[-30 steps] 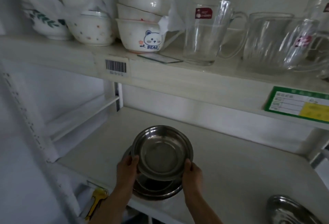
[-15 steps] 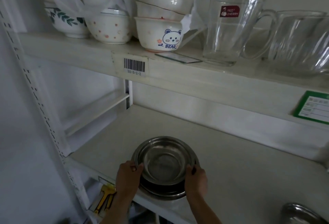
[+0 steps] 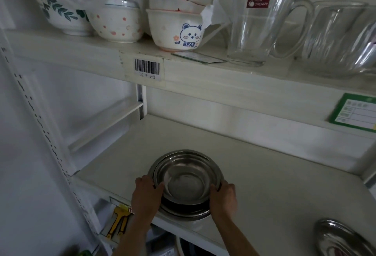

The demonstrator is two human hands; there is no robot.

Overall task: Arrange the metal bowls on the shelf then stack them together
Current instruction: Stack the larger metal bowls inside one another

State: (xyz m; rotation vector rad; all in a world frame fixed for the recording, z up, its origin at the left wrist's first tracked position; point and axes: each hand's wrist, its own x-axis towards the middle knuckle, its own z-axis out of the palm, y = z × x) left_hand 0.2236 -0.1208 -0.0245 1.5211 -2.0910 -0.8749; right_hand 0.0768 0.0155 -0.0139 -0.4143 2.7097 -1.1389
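A shiny metal bowl sits nested inside a stack of metal bowls near the front edge of the white lower shelf. My left hand grips the top bowl's left rim and my right hand grips its right rim. Another metal bowl lies on the same shelf at the lower right, partly cut off by the frame edge.
The upper shelf holds ceramic bowls, a glass mug and a glass bowl. A barcode label and a green tag hang on its front edge. A yellow tool hangs below left.
Both hands lowered the tilted top bowl into the stack until it sat nested and level. The view shifted, so the shelf looks closer.
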